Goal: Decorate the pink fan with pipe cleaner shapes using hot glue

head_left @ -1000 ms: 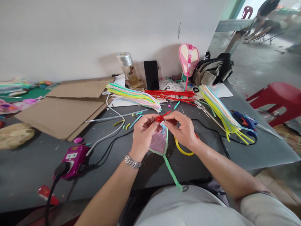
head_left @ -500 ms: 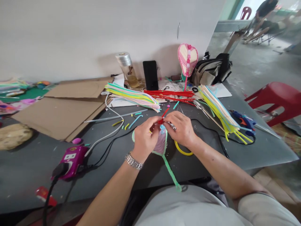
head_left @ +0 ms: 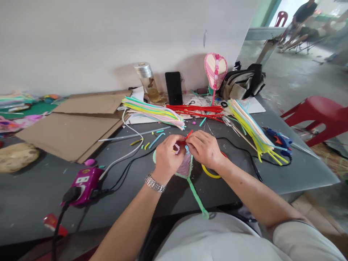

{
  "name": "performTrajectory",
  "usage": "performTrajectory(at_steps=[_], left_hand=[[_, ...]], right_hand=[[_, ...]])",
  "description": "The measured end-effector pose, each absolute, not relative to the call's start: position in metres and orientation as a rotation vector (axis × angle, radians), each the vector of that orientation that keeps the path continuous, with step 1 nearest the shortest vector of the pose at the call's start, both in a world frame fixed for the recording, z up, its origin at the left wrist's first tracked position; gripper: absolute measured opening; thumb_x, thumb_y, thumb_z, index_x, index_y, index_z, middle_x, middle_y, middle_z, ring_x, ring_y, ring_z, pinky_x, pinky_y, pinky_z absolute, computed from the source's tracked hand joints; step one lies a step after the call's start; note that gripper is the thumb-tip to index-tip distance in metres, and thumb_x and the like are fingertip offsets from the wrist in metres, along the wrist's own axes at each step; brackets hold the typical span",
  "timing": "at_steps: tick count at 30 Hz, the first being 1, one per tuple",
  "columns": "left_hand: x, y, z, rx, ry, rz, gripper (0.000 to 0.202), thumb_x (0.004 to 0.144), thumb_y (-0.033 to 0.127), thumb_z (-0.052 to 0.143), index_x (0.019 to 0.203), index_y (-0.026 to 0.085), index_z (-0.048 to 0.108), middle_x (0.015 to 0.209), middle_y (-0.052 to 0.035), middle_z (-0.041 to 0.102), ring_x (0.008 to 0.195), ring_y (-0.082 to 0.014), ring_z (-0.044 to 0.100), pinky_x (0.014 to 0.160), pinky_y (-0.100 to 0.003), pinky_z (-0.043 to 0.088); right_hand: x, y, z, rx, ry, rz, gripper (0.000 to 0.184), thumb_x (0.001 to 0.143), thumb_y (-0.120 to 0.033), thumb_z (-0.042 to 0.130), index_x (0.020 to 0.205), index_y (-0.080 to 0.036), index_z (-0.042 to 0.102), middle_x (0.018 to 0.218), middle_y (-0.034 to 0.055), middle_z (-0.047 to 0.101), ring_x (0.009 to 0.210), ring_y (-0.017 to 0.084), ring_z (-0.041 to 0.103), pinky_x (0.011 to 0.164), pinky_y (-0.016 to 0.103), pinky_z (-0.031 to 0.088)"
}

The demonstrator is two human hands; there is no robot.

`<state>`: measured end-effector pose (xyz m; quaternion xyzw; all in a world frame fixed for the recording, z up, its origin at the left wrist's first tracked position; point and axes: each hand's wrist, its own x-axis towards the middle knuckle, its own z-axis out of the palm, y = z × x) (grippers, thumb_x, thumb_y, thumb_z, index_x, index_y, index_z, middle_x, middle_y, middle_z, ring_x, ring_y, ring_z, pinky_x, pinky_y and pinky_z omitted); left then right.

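Note:
My left hand (head_left: 169,156) and my right hand (head_left: 203,148) meet over the middle of the table. Both have their fingers closed on a red pipe cleaner (head_left: 189,134), whose tip sticks up between them; most of it is hidden by the fingers. Just beneath them lies a fan-shaped piece (head_left: 185,166) with a lilac face, a light green edge and a twisted green handle (head_left: 196,195) ending in a small loop. A bit of blue (head_left: 187,149) shows on it by my fingertips. A yellow ring (head_left: 210,173) rests beside my right wrist, partly covered.
Behind my hands lie red pipe cleaners (head_left: 195,108) and multicoloured bundles (head_left: 154,113). A glue gun (head_left: 280,139) is at right, a purple power socket (head_left: 85,185) at left with cords. Cardboard (head_left: 67,136), a bottle (head_left: 148,81), a phone (head_left: 174,88) and a pink heart-shaped fan (head_left: 215,70) stand farther back.
My right hand's fingers have curled in closer around the red pipe cleaner, and less of it shows. My left hand stays nearly in place. The view has shifted slightly.

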<state>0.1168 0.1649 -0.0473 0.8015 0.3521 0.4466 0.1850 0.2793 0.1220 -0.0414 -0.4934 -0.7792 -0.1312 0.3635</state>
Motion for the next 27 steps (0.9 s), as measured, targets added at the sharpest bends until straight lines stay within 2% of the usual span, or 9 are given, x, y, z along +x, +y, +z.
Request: performTrajectory(at_steps=[7,13,20,23,27], left_hand=[[0.1198,0.167,-0.0464,1.756,0.966,1.273,0.012,0.077,0.014,0.068,0.087,0.02,0.068,0.082,-0.0003,0.077,0.071,-0.0145,0.073,0.067,-0.024,0.057],[0.1201,0.1643,-0.0435,1.734,0.992,1.298,0.012,0.076,0.015,0.069,0.087,0.02,0.069,0.082,-0.0003,0.076,0.07,-0.0137,0.072,0.067,-0.023,0.058],[0.1223,0.1612,-0.0469,1.847,0.978,1.381,0.011,0.078,0.013,0.066,0.086,0.02,0.068,0.087,-0.0002,0.079,0.076,-0.0132,0.075,0.072,-0.022,0.06],[0.1216,0.1606,-0.0471,1.931,0.975,1.414,0.012,0.079,0.012,0.064,0.087,0.02,0.068,0.089,-0.0004,0.079,0.076,-0.0132,0.075,0.073,-0.023,0.061],[0.1191,0.1598,-0.0454,2.114,0.96,1.459,0.011,0.083,0.012,0.064,0.088,0.021,0.069,0.094,-0.002,0.08,0.084,-0.0157,0.077,0.078,-0.027,0.061]], right_hand=[[0.2849,0.1243,-0.0453,-1.214,-1.902,-0.232,0.014,0.1,-0.015,0.053,0.099,-0.019,0.066,0.091,0.0074,0.073,0.085,0.021,0.066,0.076,0.033,0.052],[0.2856,0.1237,-0.0441,-1.165,-1.859,-0.217,0.015,0.1,-0.016,0.055,0.108,-0.019,0.068,0.093,0.008,0.074,0.087,0.021,0.067,0.079,0.033,0.053],[0.2827,0.1222,-0.0418,-1.191,-1.895,-0.205,0.016,0.101,-0.023,0.055,0.094,-0.02,0.069,0.091,0.0073,0.074,0.082,0.019,0.065,0.08,0.034,0.052],[0.2796,0.1207,-0.0402,-1.187,-1.799,-0.021,0.014,0.1,-0.025,0.058,0.093,-0.019,0.069,0.088,0.0069,0.073,0.081,0.019,0.066,0.077,0.033,0.052],[0.2762,0.1193,-0.038,-1.213,-1.499,0.44,0.014,0.093,-0.029,0.068,0.085,-0.018,0.07,0.076,0.0018,0.072,0.067,0.014,0.063,0.061,0.025,0.048]])
